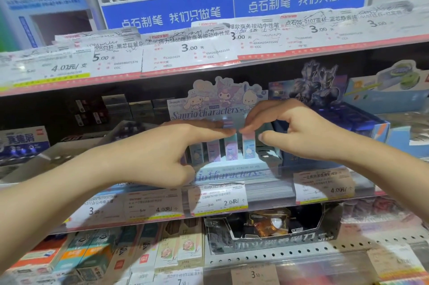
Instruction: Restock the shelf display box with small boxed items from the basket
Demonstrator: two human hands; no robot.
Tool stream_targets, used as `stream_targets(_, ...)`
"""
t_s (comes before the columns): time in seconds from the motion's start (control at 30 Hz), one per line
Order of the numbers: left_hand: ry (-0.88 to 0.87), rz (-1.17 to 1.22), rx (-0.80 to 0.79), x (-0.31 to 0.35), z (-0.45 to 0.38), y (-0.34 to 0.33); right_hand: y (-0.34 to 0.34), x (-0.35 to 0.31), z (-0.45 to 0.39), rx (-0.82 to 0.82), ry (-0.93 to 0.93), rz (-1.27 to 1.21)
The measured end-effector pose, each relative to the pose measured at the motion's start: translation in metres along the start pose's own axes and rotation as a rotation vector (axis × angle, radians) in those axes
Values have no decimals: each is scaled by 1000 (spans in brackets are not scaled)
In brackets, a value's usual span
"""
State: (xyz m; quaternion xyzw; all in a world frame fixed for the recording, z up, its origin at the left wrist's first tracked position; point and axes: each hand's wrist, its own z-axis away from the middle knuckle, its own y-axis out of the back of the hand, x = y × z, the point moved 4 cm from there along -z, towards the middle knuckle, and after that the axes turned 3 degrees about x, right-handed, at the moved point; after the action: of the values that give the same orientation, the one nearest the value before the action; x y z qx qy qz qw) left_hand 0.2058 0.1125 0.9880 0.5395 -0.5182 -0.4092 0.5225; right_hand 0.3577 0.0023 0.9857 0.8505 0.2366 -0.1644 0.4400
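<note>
A pastel display box (228,172) with a cartoon-character header card (220,101) stands on the middle shelf. Several small boxed items (231,148) stand upright in a row inside it. My left hand (167,152) reaches in from the left, its fingertips resting on the tops of the boxes. My right hand (294,131) comes from the right, thumb and forefinger pinching the top of the rightmost small box (248,148). The fingertips of both hands nearly meet above the row. No basket is in view.
Price tags (218,199) line the shelf rail below the box. A dark blue display box (352,120) stands close on the right, dark small packs (116,108) at the back left. The upper shelf edge (185,57) overhangs. More boxed goods (178,250) fill the lower shelf.
</note>
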Motion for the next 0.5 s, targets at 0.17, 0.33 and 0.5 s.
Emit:
stream_targets(0.17, -47, 92, 140, 7, 0, 3, 4, -3, 5, -25, 27, 49)
stream_targets(0.33, -102, 26, 454, 15, 8, 2, 19, -6, 29, 198, 147, 114)
stream_targets(0.5, -38, 51, 706, 29, 34, 2, 30, -5, 69, 321, 222, -14)
